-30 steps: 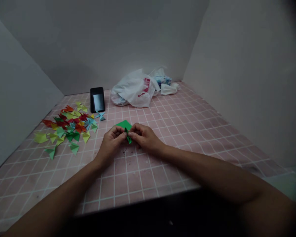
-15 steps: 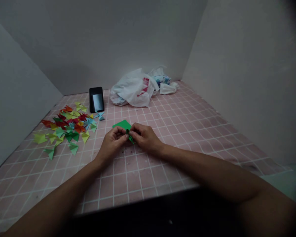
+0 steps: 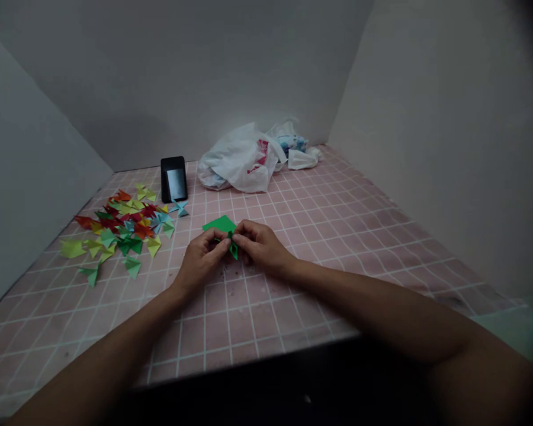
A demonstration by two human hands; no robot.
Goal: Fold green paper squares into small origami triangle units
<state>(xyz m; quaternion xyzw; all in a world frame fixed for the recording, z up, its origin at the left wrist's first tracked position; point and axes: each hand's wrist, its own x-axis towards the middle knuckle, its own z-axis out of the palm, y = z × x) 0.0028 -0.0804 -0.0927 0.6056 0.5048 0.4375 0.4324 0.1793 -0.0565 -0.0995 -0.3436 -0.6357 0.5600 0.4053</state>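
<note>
Between my two hands is a small folded piece of dark green origami paper (image 3: 234, 250), its pointed lower end showing below my fingertips. My left hand (image 3: 203, 248) pinches it from the left with thumb and forefinger. From the other side my right hand (image 3: 261, 245) grips it, thumb and fingers pressed together. My fingers hide most of the folds. Just behind the hands lies a flat green paper sheet (image 3: 221, 223), partly covered by them.
Many folded paper pieces (image 3: 131, 245) in several colours lie in a cluster at the left. Behind them a black phone (image 3: 174, 179) leans upright. A white plastic bag (image 3: 244, 157) and crumpled wrappers (image 3: 299, 151) rest by the back wall. Pink checked cloth (image 3: 337, 225) covers the table.
The folded green paper has turned slightly between my fingertips, its lower point shifting a little left. Both hands stay in nearly the same place.
</note>
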